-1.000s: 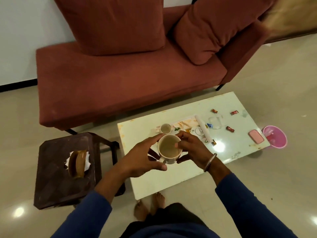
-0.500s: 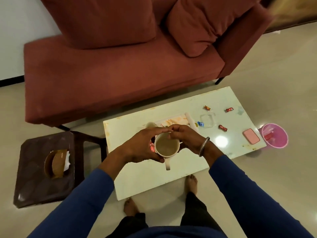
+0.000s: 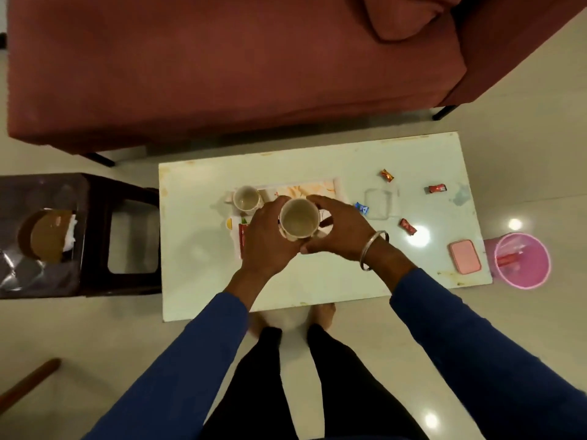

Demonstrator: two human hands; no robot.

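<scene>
Both arms reach forward and inward over the white table, where the left hand and right hand curl their fingers round a cup of milky tea, held upright above a patterned tray.

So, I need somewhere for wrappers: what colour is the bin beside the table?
The bin is pink, in the head view.

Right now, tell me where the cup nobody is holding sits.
In the head view, the free cup stands at the left end of the tray on the white table, just beyond the left hand that holds the mug.
</scene>
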